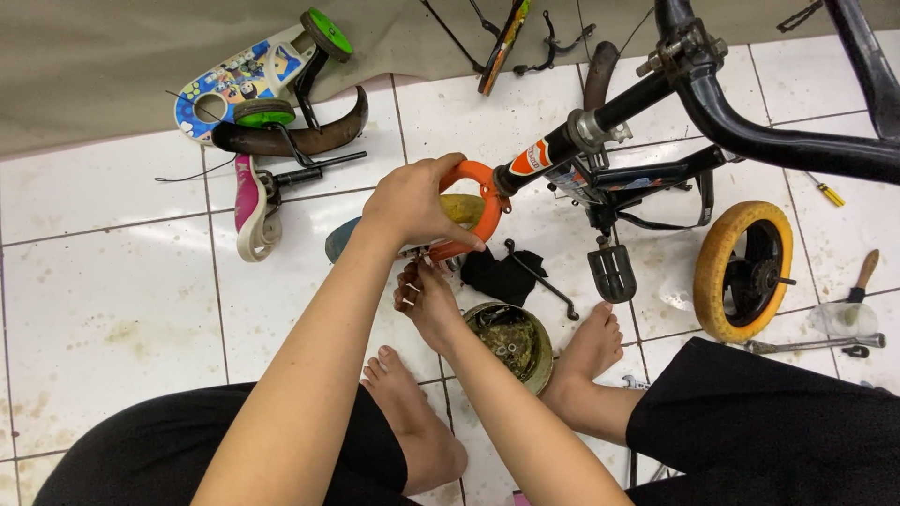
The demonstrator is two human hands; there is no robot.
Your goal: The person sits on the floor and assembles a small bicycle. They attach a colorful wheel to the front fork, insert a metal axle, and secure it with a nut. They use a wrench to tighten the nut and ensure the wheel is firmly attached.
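1. We see the bike frame (750,141), black, lying across the upper right of the tiled floor (103,281). One tube runs down and left, and ends at the ring.
2. The small wheel (727,272), with a yellow tyre and a black hub, stands just right of the pedal (611,272).
3. A scooter deck (234,80) lies at the upper left. It is white and blue with a bright cartoon print, the largest printed surface in view.
4. The ring (487,201), orange, sits at the tube's end, just above the middle of the floor. We judge the step in hand to be work on a small fitting at its lower edge.
5. Our left hand (412,201) is clamped over the ring's left side, with the fingers wrapped round it.
6. Our right hand (427,300) is just below, its fingers bunched and pointing up at the ring's underside. We cannot tell whether they pinch anything.
7. We judge that the next move calls for the left hand to hold the ring steady while the right fingertips work in that tight spot.
8. A bowl (539,361) of greasy small parts sits between our bare feet, near the right wrist.
9. A sticker (534,155), orange and white, wraps the tube just beside the ring.
10. A yellow-handled screwdriver (827,192) lies well apart on the right.
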